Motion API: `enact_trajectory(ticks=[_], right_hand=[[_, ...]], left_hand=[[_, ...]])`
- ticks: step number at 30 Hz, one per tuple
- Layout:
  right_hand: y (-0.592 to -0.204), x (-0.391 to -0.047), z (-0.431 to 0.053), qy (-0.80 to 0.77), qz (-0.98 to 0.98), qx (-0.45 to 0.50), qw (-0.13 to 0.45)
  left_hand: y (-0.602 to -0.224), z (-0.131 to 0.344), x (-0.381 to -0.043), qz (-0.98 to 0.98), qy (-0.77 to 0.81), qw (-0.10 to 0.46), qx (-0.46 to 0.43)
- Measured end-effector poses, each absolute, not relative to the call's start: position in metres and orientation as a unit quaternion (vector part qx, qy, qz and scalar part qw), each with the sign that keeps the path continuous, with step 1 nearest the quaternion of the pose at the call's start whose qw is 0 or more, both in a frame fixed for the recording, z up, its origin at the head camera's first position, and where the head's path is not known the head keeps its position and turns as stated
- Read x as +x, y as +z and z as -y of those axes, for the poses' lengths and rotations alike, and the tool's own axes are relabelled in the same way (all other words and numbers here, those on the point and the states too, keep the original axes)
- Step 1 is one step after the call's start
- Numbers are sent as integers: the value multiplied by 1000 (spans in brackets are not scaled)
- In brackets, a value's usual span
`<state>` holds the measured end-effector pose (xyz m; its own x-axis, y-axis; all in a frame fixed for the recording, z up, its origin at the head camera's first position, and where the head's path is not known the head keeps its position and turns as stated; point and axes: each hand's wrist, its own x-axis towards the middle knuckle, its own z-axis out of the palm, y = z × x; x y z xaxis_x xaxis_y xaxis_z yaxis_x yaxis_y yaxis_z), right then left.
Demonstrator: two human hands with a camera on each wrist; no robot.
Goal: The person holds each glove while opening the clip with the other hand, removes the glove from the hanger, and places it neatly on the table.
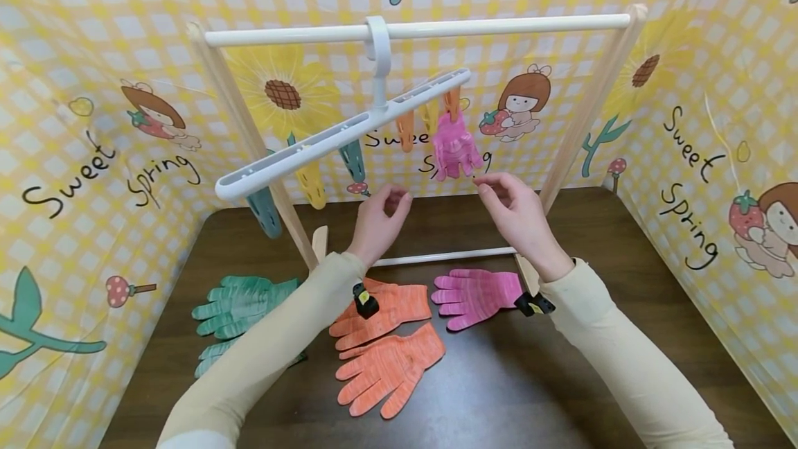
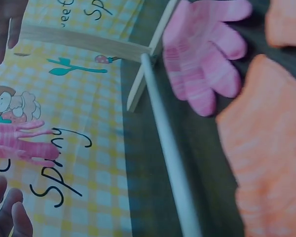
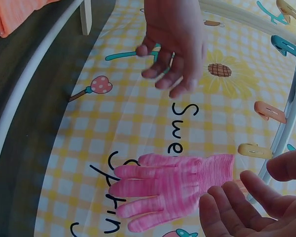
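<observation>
A pink glove (image 1: pixel 456 147) hangs fingers down from an orange clip (image 1: pixel 452 102) at the right end of a pale grey clip hanger (image 1: pixel 337 131). Just below and right of that glove is my right hand (image 1: pixel 520 220), fingers loosely bent and holding nothing. My left hand (image 1: pixel 380 224) hovers under the middle of the hanger, also with nothing in its relaxed fingers. The right wrist view shows the hanging glove (image 3: pixel 172 187) spread flat beside the right hand's fingers (image 3: pixel 237 205). Other clips on the bar, such as a yellow clip (image 1: pixel 310 186) and a teal clip (image 1: pixel 264 212), hold nothing.
The hanger hooks over the white top rod (image 1: pixel 499 25) of a wooden-legged rack. On the dark table lie a second pink glove (image 1: pixel 476 296), two orange gloves (image 1: pixel 389 373) and green gloves (image 1: pixel 246 300), partly hidden by the left sleeve. A white lower rod (image 1: pixel 445 256) crosses behind them.
</observation>
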<state>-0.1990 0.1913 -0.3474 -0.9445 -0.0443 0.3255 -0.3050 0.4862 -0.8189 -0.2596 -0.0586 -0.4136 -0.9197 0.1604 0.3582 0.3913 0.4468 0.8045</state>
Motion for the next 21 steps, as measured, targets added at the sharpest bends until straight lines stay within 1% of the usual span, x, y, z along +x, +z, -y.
enact_trajectory(ticks=[14,21], right_hand=[[-344,-199,-190,485,858,103,135],[-342,-199,-191,487,856,102,137]], left_hand=[[-384,33,-299,819,-539,106,-164],[-367,14,-315,808,-561,70,-167]])
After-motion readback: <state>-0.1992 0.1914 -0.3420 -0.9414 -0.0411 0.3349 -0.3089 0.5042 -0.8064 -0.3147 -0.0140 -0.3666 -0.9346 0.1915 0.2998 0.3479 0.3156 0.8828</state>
